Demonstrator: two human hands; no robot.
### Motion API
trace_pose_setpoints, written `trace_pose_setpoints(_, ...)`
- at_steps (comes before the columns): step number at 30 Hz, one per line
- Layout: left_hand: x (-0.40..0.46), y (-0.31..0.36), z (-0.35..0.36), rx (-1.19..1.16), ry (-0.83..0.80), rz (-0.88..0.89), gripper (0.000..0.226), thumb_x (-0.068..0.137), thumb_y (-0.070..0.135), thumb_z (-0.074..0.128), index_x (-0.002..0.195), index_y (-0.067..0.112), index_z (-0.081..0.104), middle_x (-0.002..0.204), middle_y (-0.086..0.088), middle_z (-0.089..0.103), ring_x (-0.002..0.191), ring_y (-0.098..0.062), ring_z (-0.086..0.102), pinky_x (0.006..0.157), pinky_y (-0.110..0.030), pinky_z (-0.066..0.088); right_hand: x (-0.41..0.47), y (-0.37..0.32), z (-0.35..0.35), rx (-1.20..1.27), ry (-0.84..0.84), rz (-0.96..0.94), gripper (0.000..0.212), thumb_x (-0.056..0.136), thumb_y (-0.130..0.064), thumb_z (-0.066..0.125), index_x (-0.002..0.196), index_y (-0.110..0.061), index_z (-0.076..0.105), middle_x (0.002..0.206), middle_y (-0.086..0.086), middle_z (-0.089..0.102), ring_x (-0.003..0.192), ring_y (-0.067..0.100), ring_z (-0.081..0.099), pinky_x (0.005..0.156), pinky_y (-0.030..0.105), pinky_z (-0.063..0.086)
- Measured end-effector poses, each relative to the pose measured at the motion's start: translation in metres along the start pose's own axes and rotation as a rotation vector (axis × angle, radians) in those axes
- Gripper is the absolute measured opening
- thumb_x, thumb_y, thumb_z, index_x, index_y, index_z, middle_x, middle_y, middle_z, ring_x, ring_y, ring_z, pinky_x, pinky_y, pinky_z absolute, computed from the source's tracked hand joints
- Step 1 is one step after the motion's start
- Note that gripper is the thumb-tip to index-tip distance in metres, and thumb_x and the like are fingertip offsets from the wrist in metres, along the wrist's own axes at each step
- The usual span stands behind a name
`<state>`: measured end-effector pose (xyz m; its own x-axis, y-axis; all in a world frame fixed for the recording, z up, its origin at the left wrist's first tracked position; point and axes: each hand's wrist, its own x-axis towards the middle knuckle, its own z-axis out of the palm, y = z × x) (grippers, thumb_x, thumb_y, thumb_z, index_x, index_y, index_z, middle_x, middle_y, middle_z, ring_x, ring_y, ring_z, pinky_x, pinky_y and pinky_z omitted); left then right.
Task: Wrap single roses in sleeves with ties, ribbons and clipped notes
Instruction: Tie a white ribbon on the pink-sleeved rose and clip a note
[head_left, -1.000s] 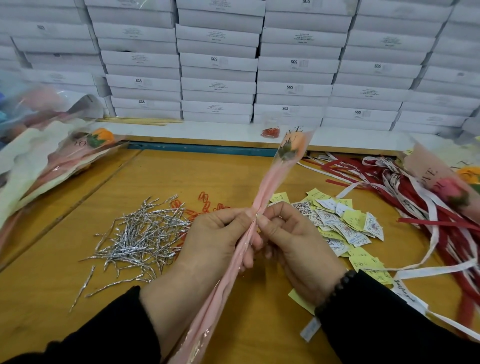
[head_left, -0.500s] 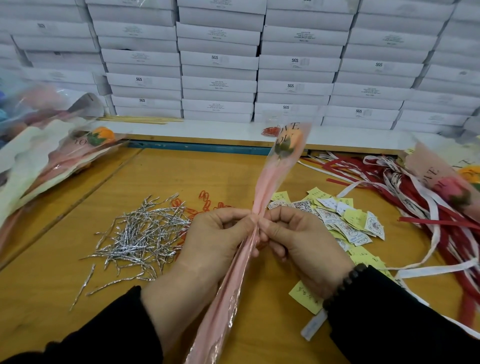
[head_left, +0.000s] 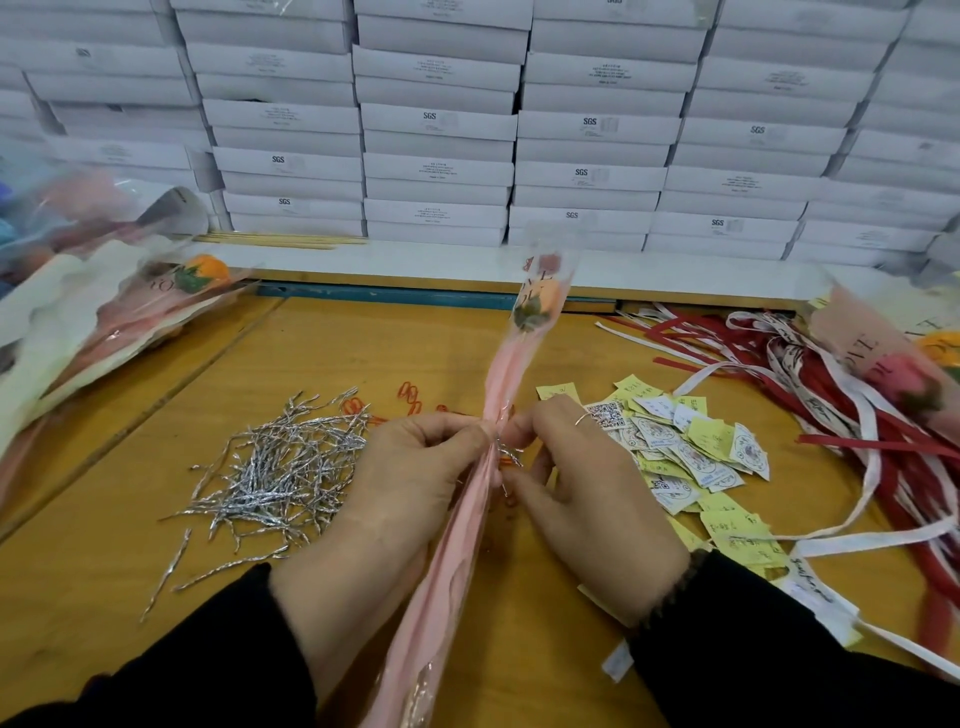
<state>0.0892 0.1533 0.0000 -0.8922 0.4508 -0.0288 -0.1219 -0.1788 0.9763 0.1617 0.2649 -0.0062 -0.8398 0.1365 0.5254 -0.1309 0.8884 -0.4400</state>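
Flat white boxes are being stacked across the top of the frame behind the yellow wooden worktop. Since the earlier views, a silver twist tie is now being shown cinched at the sleeve's waist, so the tying step is judged nearly finished. The glossy pink sleeve with its rose is being held at frame centre: gripped by the left hand, while the tie's crinkled ends are being pinched by the right hand. Loose ties, paper notes and ribbons are lying around.
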Motion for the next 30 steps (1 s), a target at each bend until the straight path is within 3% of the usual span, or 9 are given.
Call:
trace_pose_setpoints(5, -0.0015, 0.0013, 0.0014, -0.014, -0.013, -0.017, 0.016, 0.083, 0.007, 0.063, 0.069, 0.005, 0.07, 0.048, -0.011, 0.059, 0.035, -0.014, 0.049, 0.037, -0.016, 0.041, 0.0004, 0.0003, -0.0021, 0.057, 0.069, -0.005, 0.002, 0.086, -0.012, 0.062, 0.086, -0.012, 0.064, 0.084, -0.002, 0.059, 0.074, 0.013, 0.055, 0.066, 0.032, 0.048)
trace_pose_setpoints(9, -0.0041, 0.0027, 0.0022, -0.003, -0.051, -0.005, 0.01, 0.084, 0.007, 0.062, 0.078, 0.002, 0.068, 0.049, -0.01, 0.059, 0.036, -0.013, 0.051, 0.037, -0.018, 0.042, 0.0047, -0.0019, -0.0042, 0.586, 0.046, 0.307, 0.012, 0.085, -0.003, 0.062, 0.077, -0.011, 0.066, 0.065, 0.001, 0.063, 0.053, 0.007, 0.057, 0.055, 0.019, 0.049)
trace_pose_setpoints(13, -0.0056, 0.004, 0.0033, -0.007, -0.106, 0.013, 0.005, 0.083, 0.005, 0.063, 0.082, 0.002, 0.066, 0.059, -0.013, 0.063, 0.045, -0.017, 0.056, 0.042, -0.022, 0.047, 0.0082, 0.0007, -0.0048, 1.04, -0.024, 0.557, 0.014, 0.087, 0.004, 0.055, 0.075, -0.002, 0.06, 0.054, 0.007, 0.06, 0.04, 0.008, 0.052, 0.042, 0.015, 0.04)
trace_pose_setpoints(17, -0.0051, 0.0026, 0.002, 0.011, -0.142, 0.004, 0.009, 0.083, 0.006, 0.063, 0.087, -0.001, 0.066, 0.063, -0.015, 0.064, 0.049, -0.018, 0.057, 0.049, -0.025, 0.052, 0.0082, -0.0001, -0.0049, 1.298, -0.064, 0.691, 0.014, 0.086, 0.004, 0.053, 0.075, -0.001, 0.058, 0.052, 0.007, 0.058, 0.037, 0.008, 0.048, 0.038, 0.015, 0.037)
trace_pose_setpoints(20, -0.0056, 0.0024, 0.003, -0.001, -0.114, 0.005, 0.006, 0.084, 0.004, 0.061, 0.082, 0.0, 0.066, 0.059, -0.015, 0.062, 0.048, -0.019, 0.056, 0.047, -0.026, 0.051, 0.009, -0.0015, -0.0041, 1.163, -0.013, 0.642, 0.01, 0.086, 0.004, 0.057, 0.082, -0.005, 0.055, 0.051, 0.005, 0.058, 0.037, 0.009, 0.05, 0.038, 0.016, 0.038)
trace_pose_setpoints(23, -0.0044, 0.0021, 0.0037, -0.018, -0.061, 0.004, 0.011, 0.085, 0.002, 0.06, 0.075, 0.003, 0.064, 0.051, -0.012, 0.059, 0.037, -0.014, 0.053, 0.036, -0.02, 0.042, 0.0069, -0.0034, -0.0025, 0.689, 0.056, 0.435, 0.02, 0.086, 0.003, 0.057, 0.08, -0.016, 0.056, 0.068, 0.0, 0.06, 0.051, 0.011, 0.056, 0.048, 0.017, 0.044)
trace_pose_setpoints(26, -0.0017, 0.0015, 0.0017, -0.012, -0.029, 0.007, 0.008, 0.085, 0.004, 0.061, 0.078, 0.002, 0.065, 0.053, -0.011, 0.059, 0.038, -0.013, 0.052, 0.039, -0.018, 0.042, 0.0032, -0.005, -0.0004, 0.266, 0.041, 0.189, 0.031, 0.083, 0.001, 0.06, 0.084, -0.029, 0.054, 0.091, -0.013, 0.051, 0.067, 0.01, 0.054, 0.056, 0.017, 0.043)
trace_pose_setpoints(30, -0.0005, 0.0003, 0.0008, -0.033, -0.026, -0.003, 0.009, 0.084, 0.005, 0.062, 0.077, 0.003, 0.066, 0.057, -0.013, 0.06, 0.041, -0.014, 0.054, 0.04, -0.019, 0.044, 0.0032, -0.0031, 0.0004, 0.209, 0.076, 0.123, 0.02, 0.079, -0.008, 0.069, 0.088, -0.023, 0.061, 0.088, -0.012, 0.052, 0.073, 0.009, 0.051, 0.06, 0.014, 0.04)
